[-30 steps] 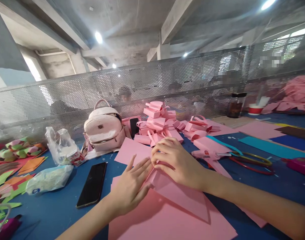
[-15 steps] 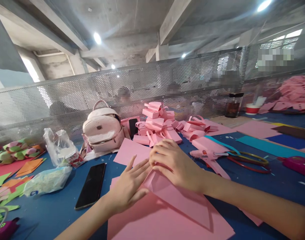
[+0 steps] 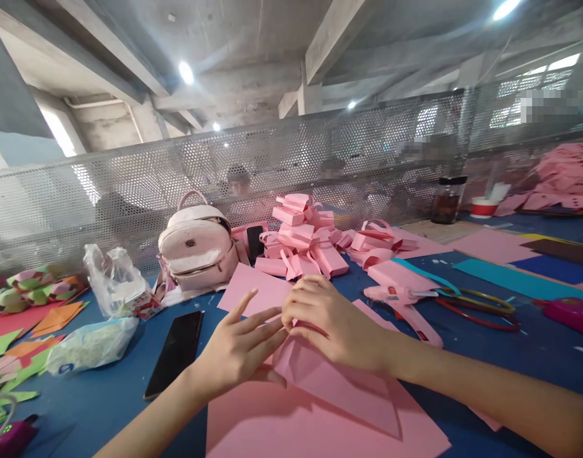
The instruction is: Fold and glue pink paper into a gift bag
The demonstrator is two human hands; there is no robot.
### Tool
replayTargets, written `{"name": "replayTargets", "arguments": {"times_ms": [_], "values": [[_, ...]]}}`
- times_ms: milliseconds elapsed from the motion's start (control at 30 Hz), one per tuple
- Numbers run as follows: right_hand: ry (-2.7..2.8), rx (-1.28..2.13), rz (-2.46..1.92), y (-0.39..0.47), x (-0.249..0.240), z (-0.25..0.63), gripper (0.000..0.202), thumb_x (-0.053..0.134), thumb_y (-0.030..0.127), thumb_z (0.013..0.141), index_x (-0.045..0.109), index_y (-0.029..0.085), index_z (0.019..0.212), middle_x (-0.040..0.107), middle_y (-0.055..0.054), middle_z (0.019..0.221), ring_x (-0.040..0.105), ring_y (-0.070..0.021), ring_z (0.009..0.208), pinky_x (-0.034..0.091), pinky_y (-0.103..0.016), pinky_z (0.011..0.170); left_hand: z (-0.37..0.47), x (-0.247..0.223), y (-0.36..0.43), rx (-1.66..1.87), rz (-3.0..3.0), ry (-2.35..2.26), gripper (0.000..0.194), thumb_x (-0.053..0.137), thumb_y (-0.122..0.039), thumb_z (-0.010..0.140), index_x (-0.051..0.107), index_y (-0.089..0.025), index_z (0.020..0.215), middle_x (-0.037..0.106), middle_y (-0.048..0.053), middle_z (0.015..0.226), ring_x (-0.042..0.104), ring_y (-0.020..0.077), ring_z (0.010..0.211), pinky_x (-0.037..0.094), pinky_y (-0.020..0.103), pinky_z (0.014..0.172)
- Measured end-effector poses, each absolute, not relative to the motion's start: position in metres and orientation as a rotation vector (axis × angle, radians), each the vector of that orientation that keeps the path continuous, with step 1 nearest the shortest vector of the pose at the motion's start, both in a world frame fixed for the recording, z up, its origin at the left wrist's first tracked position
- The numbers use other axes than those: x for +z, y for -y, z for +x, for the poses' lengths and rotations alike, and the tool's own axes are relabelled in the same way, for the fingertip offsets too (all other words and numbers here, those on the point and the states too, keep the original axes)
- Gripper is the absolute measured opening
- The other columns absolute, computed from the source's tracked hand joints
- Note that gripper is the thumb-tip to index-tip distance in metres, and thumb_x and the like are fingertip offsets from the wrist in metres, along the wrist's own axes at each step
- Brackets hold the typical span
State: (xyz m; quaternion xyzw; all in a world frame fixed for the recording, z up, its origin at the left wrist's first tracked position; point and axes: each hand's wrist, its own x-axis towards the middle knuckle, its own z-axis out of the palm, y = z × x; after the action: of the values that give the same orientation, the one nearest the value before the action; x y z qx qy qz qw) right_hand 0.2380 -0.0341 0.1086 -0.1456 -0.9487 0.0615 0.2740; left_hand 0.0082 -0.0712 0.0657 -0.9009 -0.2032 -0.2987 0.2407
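Observation:
My right hand (image 3: 330, 327) is closed over the upper end of a folded piece of pink paper (image 3: 344, 391), its fingers curled down around the top. Beside it, my left hand (image 3: 238, 350) has its fingers stretched out and the thumb low; its fingertips meet the right hand's fingers at the paper's left edge. Part of the fold is hidden under both hands. Beneath lies a larger pink sheet (image 3: 267, 423) on the blue table. A pink glue gun (image 3: 403, 305) rests to the right of my right hand.
Beyond my hands is a pile of folded pink paper pieces (image 3: 303, 232), with a pale backpack (image 3: 196, 245) to its left. A black phone (image 3: 174, 353) and a plastic packet (image 3: 93, 343) lie left. Teal card (image 3: 515, 280) lies right. Perforated metal panels (image 3: 272, 152) stand behind.
My left hand has shifted slightly left and down, its fingers still outstretched. The right hand, still closed on the folded pink paper, has moved slightly down with it.

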Motion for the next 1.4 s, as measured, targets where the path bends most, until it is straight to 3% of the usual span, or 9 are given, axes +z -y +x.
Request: {"name": "replayTargets", "arguments": {"times_ms": [333,467,600,733,833,900,1067,1233,1400], "values": [[2.524,0.165,-0.407,0.03,0.103,0.236,0.011,0.055,0.012,0.095,0.058,0.019,0.087,0.064,-0.001,0.089,0.053,-0.0178,0.09,0.034,-0.038,0.094,0.008,0.068,0.069,-0.805,-2.521,0.63,0.053,0.051,-0.058,0.094,0.063,-0.014,0.122,0.077,0.011,0.109,0.068,0.0274,0.115,0.015,0.059,0.122],[2.536,0.058,-0.425,0.031,0.104,0.237,0.013,0.052,0.014,0.095,0.06,0.019,0.086,0.065,-0.002,0.09,0.052,-0.0199,0.093,0.034,-0.039,0.094,0.012,0.075,0.074,-0.717,-2.812,0.916,0.062,0.053,-0.066,0.088,0.06,-0.02,0.128,0.073,0.011,0.119,0.063,0.0274,0.121,0.018,0.056,0.122],[2.577,-0.03,-0.405,0.033,0.1,0.235,0.014,0.051,0.015,0.095,0.061,0.019,0.088,0.063,-0.003,0.091,0.052,-0.0199,0.093,0.034,-0.041,0.096,0.022,0.075,0.084,-0.817,-2.885,1.286,0.027,0.044,-0.036,0.103,0.067,-0.023,0.108,0.075,0.002,0.105,0.071,0.0176,0.097,0.03,0.048,0.119],[2.572,-0.122,-0.397,0.036,0.093,0.23,0.017,0.046,0.015,0.097,0.06,0.018,0.088,0.064,-0.004,0.092,0.052,-0.0204,0.091,0.035,-0.042,0.096,0.03,0.066,0.088,-0.81,-2.714,1.265,0.03,0.041,-0.016,0.098,0.066,-0.02,0.083,0.072,0.001,0.076,0.066,0.016,0.068,0.048,0.043,0.1],[2.545,-0.195,-0.355,0.038,0.089,0.227,0.023,0.041,0.016,0.099,0.061,0.019,0.088,0.066,-0.004,0.092,0.053,-0.0205,0.091,0.034,-0.041,0.098,0.031,0.062,0.087,-0.824,-2.625,1.253,0.032,0.044,-0.017,0.097,0.064,-0.019,0.073,0.066,0.002,0.064,0.058,0.0167,0.058,0.051,0.031,0.068],[2.505,-0.234,-0.337,0.039,0.088,0.227,0.023,0.04,0.016,0.1,0.062,0.019,0.091,0.067,-0.004,0.096,0.054,-0.0208,0.094,0.034,-0.041,0.098,0.028,0.064,0.086,-0.907,-2.612,1.295,0.032,0.046,-0.02,0.098,0.067,-0.019,0.073,0.067,0.004,0.065,0.057,0.018,0.061,0.045,0.028,0.059],[2.35,-0.323,-0.313,0.038,0.1,0.233,0.02,0.046,0.013,0.097,0.062,0.021,0.106,0.068,-0.006,0.107,0.055,-0.022,0.104,0.035,-0.039,0.096,0.012,0.069,0.076,-1.438,-2.646,1.453,0.019,0.059,-0.024,0.092,0.077,-0.021,0.086,0.075,0.006,0.081,0.064,0.0196,0.072,0.048,0.028,0.065],[2.241,-0.366,-0.311,0.037,0.125,0.247,0.023,0.049,0.009,0.092,0.059,0.022,0.109,0.066,-0.006,0.107,0.055,-0.0236,0.106,0.036,-0.042,0.096,-0.006,0.069,0.061,-1.621,-2.58,1.693,0.019,0.065,-0.024,0.087,0.075,-0.016,0.073,0.074,0.005,0.071,0.063,0.017,0.065,0.049,0.026,0.062],[2.153,-0.041,-0.47,0.037,0.131,0.264,0.023,0.045,0.014,0.096,0.058,0.027,0.111,0.064,-0.005,0.11,0.058,-0.0236,0.108,0.043,-0.04,0.095,-0.014,0.068,0.05,-1.803,-2.7,1.743,0.027,0.067,-0.035,0.085,0.071,-0.014,0.07,0.071,0.005,0.07,0.063,0.016,0.065,0.049,0.024,0.06]]}}
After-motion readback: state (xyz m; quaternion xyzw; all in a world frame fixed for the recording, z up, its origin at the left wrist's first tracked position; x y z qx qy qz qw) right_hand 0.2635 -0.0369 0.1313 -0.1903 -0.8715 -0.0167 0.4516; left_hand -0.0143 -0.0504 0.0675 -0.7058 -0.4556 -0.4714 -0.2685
